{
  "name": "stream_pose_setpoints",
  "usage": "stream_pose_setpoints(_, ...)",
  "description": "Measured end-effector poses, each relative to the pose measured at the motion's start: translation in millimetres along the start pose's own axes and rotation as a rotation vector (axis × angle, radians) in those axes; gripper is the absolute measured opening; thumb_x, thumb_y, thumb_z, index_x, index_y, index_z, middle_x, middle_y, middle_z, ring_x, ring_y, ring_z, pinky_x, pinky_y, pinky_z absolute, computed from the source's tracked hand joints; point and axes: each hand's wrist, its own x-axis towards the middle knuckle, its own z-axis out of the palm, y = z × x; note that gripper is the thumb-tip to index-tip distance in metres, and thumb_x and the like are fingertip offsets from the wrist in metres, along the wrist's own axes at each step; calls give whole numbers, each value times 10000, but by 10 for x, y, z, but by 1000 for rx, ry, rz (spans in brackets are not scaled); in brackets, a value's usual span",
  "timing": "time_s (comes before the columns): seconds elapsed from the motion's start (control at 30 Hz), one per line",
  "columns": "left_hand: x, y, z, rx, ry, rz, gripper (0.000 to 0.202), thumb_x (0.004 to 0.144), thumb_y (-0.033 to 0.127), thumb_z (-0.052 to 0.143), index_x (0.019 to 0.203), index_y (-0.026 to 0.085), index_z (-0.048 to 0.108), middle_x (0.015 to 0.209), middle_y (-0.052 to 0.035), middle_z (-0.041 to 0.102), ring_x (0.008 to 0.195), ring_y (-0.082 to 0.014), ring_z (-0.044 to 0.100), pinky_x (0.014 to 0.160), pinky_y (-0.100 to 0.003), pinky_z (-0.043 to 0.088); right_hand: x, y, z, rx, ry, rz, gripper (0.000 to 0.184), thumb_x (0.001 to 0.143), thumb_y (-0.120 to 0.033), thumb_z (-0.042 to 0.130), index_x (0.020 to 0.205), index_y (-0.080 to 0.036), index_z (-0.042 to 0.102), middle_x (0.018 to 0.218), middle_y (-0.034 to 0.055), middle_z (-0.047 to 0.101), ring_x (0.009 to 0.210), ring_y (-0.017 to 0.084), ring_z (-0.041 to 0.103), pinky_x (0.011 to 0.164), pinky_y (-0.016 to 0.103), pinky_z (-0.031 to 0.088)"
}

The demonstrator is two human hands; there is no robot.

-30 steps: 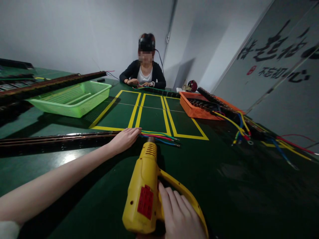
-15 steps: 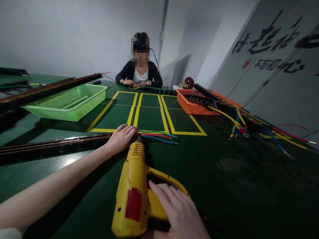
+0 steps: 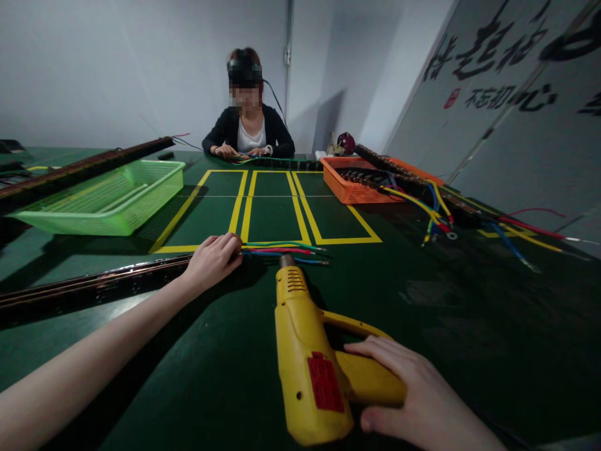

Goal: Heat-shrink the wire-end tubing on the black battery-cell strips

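Gripping a yellow plastic heat gun (image 3: 303,351) by its looped handle (image 3: 375,379), fingers loosely wrapped and thumb apart, a person's right hand (image 3: 413,388) holds its grey metal nozzle (image 3: 286,260) just beside thin green, red and blue insulated wires (image 3: 272,250) on a dark green tabletop (image 3: 216,369), while the left hand (image 3: 211,262) curls closed over the end of a long black strip (image 3: 103,283); should that loose grip let the gun swing left, the nozzle, if hot, could scorch fingers or insulation
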Motion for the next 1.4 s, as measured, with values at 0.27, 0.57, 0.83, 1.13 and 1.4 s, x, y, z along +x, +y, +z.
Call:
stream_pose_setpoints(0.27, 3, -24, 3, -44, -70, -3, 146, 927, 327, 422, 930, 193, 481, 1062, -68, 585, 891, -208, 609, 754, -326, 470, -173, 464, -103, 146, 300, -43, 579, 662, -577, 693, 1146, -262, 661, 1139, 81, 667, 1031, 276, 637, 916, 406, 504)
stream_pose_setpoints(0.57, 17, -5, 33, -110, -98, -13, 337, 925, 305, 386, 1222, 155, 439, 1129, -119, 598, 1034, -239, 596, 855, -356, 494, -307, 672, -113, 19, 255, -25, 705, 687, -489, 714, 1335, -290, 521, 1407, 65, 488, 1245, 310, 497, 1049, 449, 403)
stream_pose_setpoints(0.83, 41, 40, 6, -82, -163, 20, 442, 944, 401, 370, 1294, 138, 434, 1183, -134, 604, 1061, -265, 588, 893, -403, 481, -268, 538, -93, 17, 234, -21, 732, 683, -458, 725, 1352, -256, 507, 1416, 55, 478, 1274, 281, 471, 1092, 432, 342)
stream_pose_setpoints(1.13, 44, 50, 21, -27, -166, 11, 430, 975, 380, 298, 1289, 124, 444, 1171, -135, 611, 1041, -256, 598, 885, -385, 480, -111, 218, 64, -11, 185, -34, 798, 681, -501, 728, 1394, -282, 445, 1443, 48, 439, 1311, 285, 423, 1108, 481, 302)
stream_pose_setpoints(1.4, 47, 53, 31, -39, -164, -3, 410, 955, 309, 323, 1303, 126, 438, 1166, -139, 613, 1053, -256, 597, 896, -391, 476, -23, -77, 172, -43, 161, -68, 845, 658, -444, 760, 1411, -275, 415, 1463, 52, 407, 1322, 275, 410, 1092, 453, 339)
